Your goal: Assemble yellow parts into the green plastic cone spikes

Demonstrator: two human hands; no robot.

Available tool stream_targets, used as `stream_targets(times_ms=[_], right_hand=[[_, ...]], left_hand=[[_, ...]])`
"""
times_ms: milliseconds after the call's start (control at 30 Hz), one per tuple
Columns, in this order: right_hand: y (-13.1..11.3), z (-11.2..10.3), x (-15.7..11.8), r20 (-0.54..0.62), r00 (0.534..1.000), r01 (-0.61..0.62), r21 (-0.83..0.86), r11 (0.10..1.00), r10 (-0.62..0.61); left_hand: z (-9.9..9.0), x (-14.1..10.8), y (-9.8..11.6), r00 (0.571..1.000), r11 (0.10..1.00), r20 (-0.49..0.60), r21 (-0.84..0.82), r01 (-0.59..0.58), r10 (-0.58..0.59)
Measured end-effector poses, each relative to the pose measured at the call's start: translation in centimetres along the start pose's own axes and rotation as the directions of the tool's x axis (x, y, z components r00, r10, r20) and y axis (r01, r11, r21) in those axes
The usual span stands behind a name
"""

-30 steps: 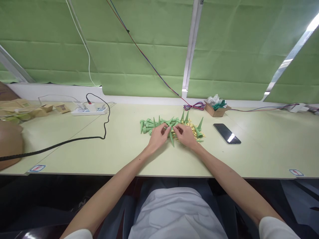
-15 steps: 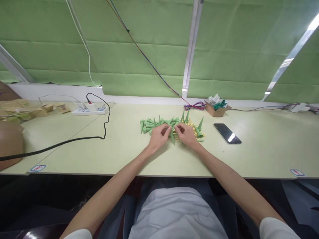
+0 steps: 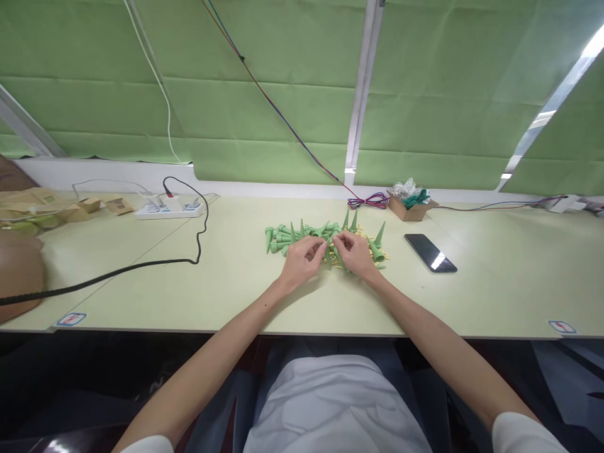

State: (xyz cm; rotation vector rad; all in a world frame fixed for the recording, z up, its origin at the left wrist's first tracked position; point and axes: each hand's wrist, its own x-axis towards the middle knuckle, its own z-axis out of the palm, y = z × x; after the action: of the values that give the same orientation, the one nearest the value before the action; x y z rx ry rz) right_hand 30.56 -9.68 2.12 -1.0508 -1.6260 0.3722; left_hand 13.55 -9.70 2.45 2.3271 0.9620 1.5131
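Cones (image 3: 283, 238), green, heaped midway across the pale table (image 3: 236, 296). Nearest, a white shirt (image 3: 335, 402) and bare forearms (image 3: 238, 333). Along the near edge, two small stickers (image 3: 72, 319), well apart. Beyond, the left hand (image 3: 302, 259), with thumb and forefinger pinched on a cone (image 3: 329, 259), its point toward the edge. Just beside, the right hand (image 3: 355, 253), with thumb and forefinger bent together; impossible to tell whether gripping a cone, though with one just below. At left, cones mostly on their sides in a bundle, a few point-up; at right, yellow bits (image 3: 362, 234) scattered under and among more cones. Well apart on the right, a black phone (image 3: 430, 253), face up. On the left, a black cord (image 3: 123, 270) across the table to a white strip (image 3: 170, 212) with plugs (image 3: 175, 202). Farther back, a small box (image 3: 409, 212) topped by clear plastic (image 3: 406, 189) and something dark green (image 3: 415, 199), just beside a coil (image 3: 370, 201) of red and blue wire. Behind everything, green blinds (image 3: 274, 50) with pale bars (image 3: 363, 94) between.
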Motion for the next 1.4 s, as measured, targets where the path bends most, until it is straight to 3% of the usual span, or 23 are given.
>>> stream_targets(times_ms=[100,233,367,467,733,867,1100,1400], right_hand=[[0.0,0.0,0.0,-0.017,1.000,0.000,0.023,1.000,0.000],[0.0,0.0,0.0,-0.050,0.999,0.008,0.060,0.998,-0.005],[-0.3,0.1,-0.1,-0.080,0.997,0.032,0.100,0.995,-0.024],[-0.6,0.0,-0.1,-0.085,0.996,0.045,0.106,0.993,-0.036],[-0.6,-0.1,-0.3,-0.075,0.994,0.092,0.117,0.989,-0.083],[-0.4,0.0,-0.3,-0.057,0.994,0.098,0.132,0.986,-0.091],[-0.4,0.0,-0.2,-0.050,0.997,0.067,0.135,0.989,-0.060],[-0.4,0.0,-0.2,-0.042,0.999,0.019,0.070,0.997,-0.016]], left_hand=[[0.0,0.0,0.2,1.000,0.999,-0.004,-0.023,0.031,-0.031],[-0.1,0.1,0.8,0.980,0.964,0.035,-0.180,0.198,-0.195],[-0.2,0.5,1.0,0.938,0.829,0.092,-0.446,0.338,-0.333],[-0.2,0.9,0.6,0.906,0.719,0.181,-0.557,0.415,-0.383],[0.0,1.2,-0.1,0.802,0.563,0.387,-0.573,0.596,-0.455],[0.1,1.1,-0.2,0.784,0.514,0.424,-0.595,0.619,-0.453],[-0.1,1.0,-0.1,0.779,0.526,0.453,-0.575,0.626,-0.433],[-0.4,1.0,0.7,0.831,0.702,0.415,-0.459,0.544,-0.372]])
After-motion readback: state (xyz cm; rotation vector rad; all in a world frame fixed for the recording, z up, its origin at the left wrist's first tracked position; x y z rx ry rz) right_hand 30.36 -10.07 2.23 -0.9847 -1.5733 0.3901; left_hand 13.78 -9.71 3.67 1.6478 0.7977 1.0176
